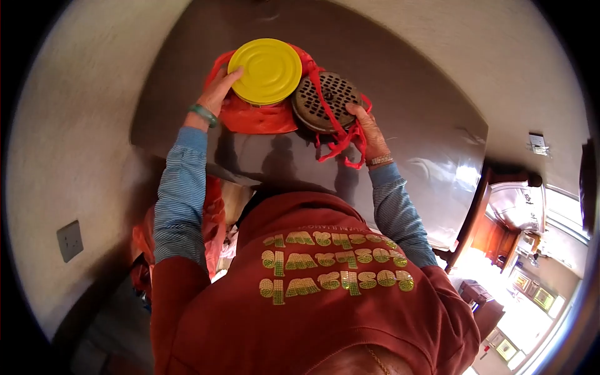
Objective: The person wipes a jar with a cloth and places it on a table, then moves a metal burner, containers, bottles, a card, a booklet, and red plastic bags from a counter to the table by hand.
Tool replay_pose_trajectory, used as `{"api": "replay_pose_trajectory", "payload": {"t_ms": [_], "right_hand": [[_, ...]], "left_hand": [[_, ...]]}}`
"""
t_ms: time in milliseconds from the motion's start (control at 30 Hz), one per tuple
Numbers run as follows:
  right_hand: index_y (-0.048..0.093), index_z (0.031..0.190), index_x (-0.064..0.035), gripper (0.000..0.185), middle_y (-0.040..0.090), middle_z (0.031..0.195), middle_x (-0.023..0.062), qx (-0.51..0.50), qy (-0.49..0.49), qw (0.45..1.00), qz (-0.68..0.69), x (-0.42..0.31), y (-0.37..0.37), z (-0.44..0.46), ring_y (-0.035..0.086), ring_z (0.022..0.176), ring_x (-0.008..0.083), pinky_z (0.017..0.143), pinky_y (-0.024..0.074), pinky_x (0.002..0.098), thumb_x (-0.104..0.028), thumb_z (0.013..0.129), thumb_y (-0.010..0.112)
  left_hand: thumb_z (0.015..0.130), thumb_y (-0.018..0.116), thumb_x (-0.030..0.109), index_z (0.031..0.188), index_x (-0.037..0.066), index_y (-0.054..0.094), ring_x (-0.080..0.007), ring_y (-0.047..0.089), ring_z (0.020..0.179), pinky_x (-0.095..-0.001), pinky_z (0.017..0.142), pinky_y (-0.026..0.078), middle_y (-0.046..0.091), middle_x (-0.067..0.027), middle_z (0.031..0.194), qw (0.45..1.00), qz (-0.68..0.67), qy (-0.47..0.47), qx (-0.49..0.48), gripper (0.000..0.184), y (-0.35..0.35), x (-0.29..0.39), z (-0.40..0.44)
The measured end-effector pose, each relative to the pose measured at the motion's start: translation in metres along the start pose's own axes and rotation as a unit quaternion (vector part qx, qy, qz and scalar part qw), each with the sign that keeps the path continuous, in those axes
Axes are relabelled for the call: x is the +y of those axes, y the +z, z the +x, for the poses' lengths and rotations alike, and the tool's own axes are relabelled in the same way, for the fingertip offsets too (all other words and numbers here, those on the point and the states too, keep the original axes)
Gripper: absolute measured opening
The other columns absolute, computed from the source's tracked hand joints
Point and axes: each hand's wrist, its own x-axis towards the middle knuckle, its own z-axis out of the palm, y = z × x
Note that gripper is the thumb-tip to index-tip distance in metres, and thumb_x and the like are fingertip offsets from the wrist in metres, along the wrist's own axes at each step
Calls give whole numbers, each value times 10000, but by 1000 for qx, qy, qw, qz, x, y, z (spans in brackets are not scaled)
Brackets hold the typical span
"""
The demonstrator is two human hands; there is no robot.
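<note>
My left hand (215, 94), with a green bangle at its wrist, grips a round tin with a yellow lid (265, 72); its thumb lies on the lid's edge. Around and under the tin is a red plastic bag (259, 122). My right hand (369, 128), wearing a watch, is closed on the right edge of a round, dark metal box with a perforated top (306, 100). Red strips (340, 140), probably bag handles, run across this box and hang by the right fingers. Tin and box sit side by side, close together.
Under both things lies a glossy brown table (406, 94) with a curved edge. Another red bag (214, 219) is below the table edge at the left. Wooden furniture (487, 228) stands at the right. A wall socket (70, 241) is at the far left.
</note>
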Motion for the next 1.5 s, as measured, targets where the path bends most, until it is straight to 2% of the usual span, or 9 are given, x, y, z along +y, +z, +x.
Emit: {"api": "replay_pose_trajectory", "payload": {"t_ms": [133,233,433,733,833,1033,1167,1233,1500], "right_hand": [[479,1117,38,376,579,1042,130,10,17,1000,9,0,-3,2,598,885,220,782,535,334,-110,794,601],[475,1115,50,374,579,1037,140,16,10,1000,9,1,-1,2,599,883,220,781,535,344,-102,796,596],[494,1081,61,337,597,979,141,40,-21,999,-21,1,-1,3,615,824,221,739,548,333,-90,796,591],[528,1024,74,314,612,926,145,45,-35,997,-54,3,-12,9,625,762,204,670,561,323,-84,769,621],[498,1102,52,375,589,1028,119,25,-24,996,-83,3,-16,10,595,884,190,792,514,295,-128,791,605],[506,1098,42,366,593,1020,104,12,-36,996,-78,2,-14,7,595,873,170,786,508,292,-130,791,606],[511,1101,32,344,597,1014,88,31,-21,996,-84,-3,-3,-1,590,875,164,801,493,286,-115,801,590],[510,1103,33,345,597,1015,88,24,-28,996,-86,0,-4,-1,589,875,164,805,490,286,-117,802,588],[476,1129,31,383,575,1052,121,28,-49,996,-68,-1,0,-3,588,901,198,774,518,319,-122,795,586]], "left_hand": [[774,609,415,1307,81,352,-238,378,1206,-371,1028,249,443,-119,1270,999,-27,18,-1,679,0,2,-4],[737,646,390,1295,69,360,-245,384,1201,-396,1014,267,443,-122,1264,991,-76,72,-80,704,-9,-10,12],[714,640,350,1277,63,379,-248,415,1161,-410,979,313,456,-112,1241,994,-89,37,-42,684,-1,-12,10],[752,565,381,1229,65,436,-290,462,1096,-447,928,349,494,-110,1204,954,-281,-73,-74,586,-22,-2,-18],[776,543,332,1115,67,516,-259,543,987,-407,843,427,568,-84,1103,936,-341,19,-84,431,-46,-8,-29],[772,551,307,1125,67,525,-250,527,1056,-426,890,420,567,-78,1124,923,-372,85,50,427,-111,-26,-63],[741,559,389,1172,123,493,-267,492,1086,-473,856,400,529,-60,1179,936,-335,71,76,511,-129,-27,-85],[725,571,407,1196,136,470,-283,468,1096,-483,860,377,501,-68,1210,927,-341,67,138,552,-131,-33,-90],[703,604,418,1192,127,467,-291,462,1065,-461,873,362,504,-78,1194,904,-379,32,192,585,-149,-76,-89]]}}
